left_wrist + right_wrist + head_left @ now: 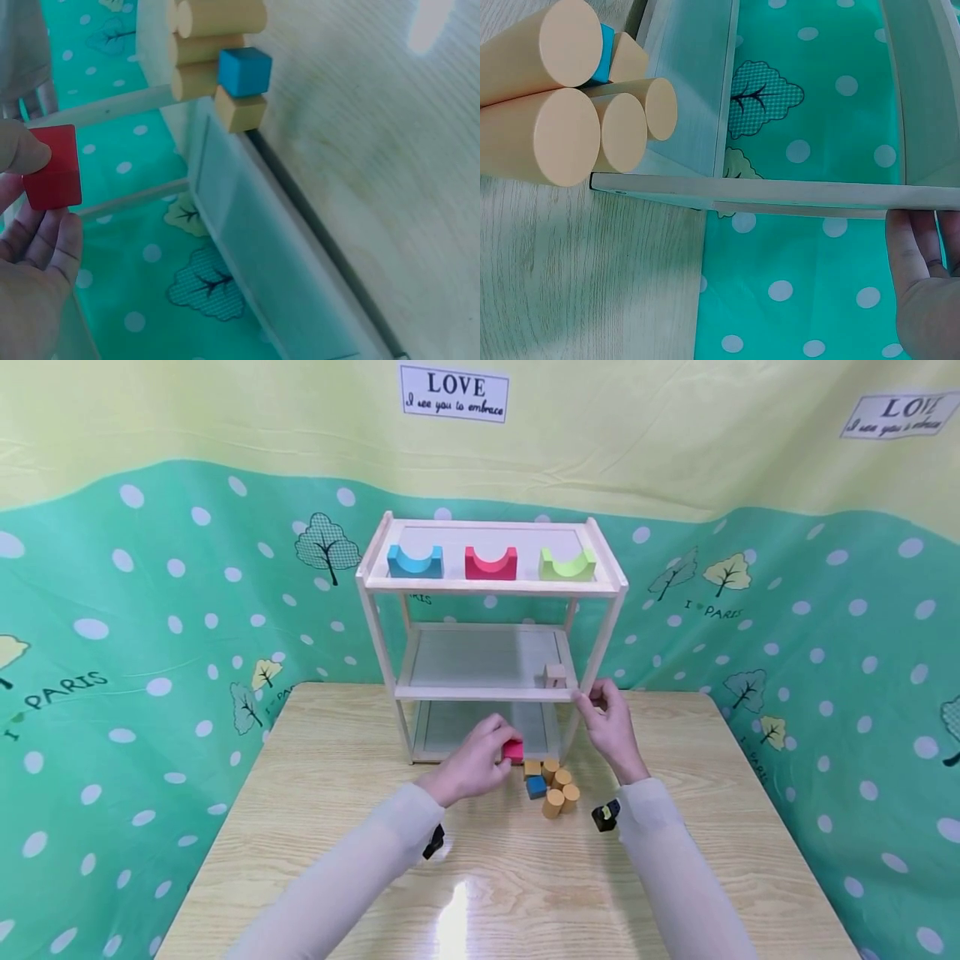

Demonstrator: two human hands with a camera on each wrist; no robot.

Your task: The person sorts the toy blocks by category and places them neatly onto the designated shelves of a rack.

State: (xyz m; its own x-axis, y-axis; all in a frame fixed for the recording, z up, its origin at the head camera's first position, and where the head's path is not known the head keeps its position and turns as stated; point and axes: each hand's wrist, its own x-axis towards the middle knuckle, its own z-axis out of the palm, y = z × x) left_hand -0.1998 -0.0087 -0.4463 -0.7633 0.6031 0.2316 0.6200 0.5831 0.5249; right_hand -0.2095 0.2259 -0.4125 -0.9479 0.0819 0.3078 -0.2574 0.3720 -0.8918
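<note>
My left hand point(472, 762) pinches a red block point(56, 169) between thumb and fingers, in front of the lower part of a wooden shelf rack point(491, 695). At the rack's right front post my right hand point(611, 727) grips the wood near the middle shelf; in the right wrist view its fingers point(911, 251) reach up to the post and the tips are hidden. Just right of the red block, a blue cube point(536, 787), a natural wood block point(532, 768) and several wooden cylinders point(553, 803) stand together on the table.
Blue point(415, 564), red point(491, 565) and green point(567, 567) blocks with curved cut-outs line the top shelf. A small pale wooden block point(554, 676) sits at the right of the middle shelf. Patterned cloth point(150, 610) hangs behind and beside the wooden table point(337, 760).
</note>
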